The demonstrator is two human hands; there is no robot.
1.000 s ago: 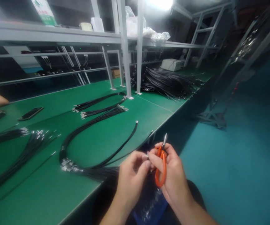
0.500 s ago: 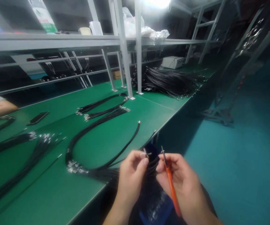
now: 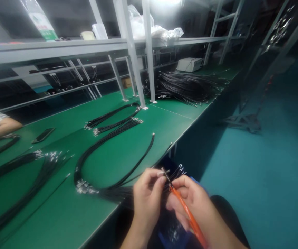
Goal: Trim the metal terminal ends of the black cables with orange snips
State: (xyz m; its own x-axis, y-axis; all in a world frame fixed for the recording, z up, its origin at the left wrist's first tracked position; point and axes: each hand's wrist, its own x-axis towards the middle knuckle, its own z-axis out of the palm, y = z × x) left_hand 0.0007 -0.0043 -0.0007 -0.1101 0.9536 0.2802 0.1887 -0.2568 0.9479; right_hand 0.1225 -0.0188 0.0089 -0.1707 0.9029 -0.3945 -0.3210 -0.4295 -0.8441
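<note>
My left hand (image 3: 149,193) is closed in a pinch at the table's front edge, thumb and forefinger on a cable end whose small pale tip (image 3: 166,171) shows. In my right hand (image 3: 190,200) is a slim orange-handled tool (image 3: 186,209); whether it is pliers or snips I cannot tell. Its narrow metal point is at the cable end, right by my left fingertips. Behind the hands, black cables (image 3: 117,193) run over the table edge. Several silver-tipped cable ends (image 3: 181,169) stick up just beyond my right fingers.
On the green table (image 3: 112,155) lie looped black cable bundles (image 3: 86,155), a phone (image 3: 43,135) and a large cable heap (image 3: 185,88) behind the shelf posts (image 3: 135,62). A blue bin (image 3: 174,238) sits below my hands. Another person's forearm (image 3: 6,126) rests at left.
My right hand has moved left, bringing the orange-handled tool's point from apart to the cable end in my left hand. The view has shifted slightly.
</note>
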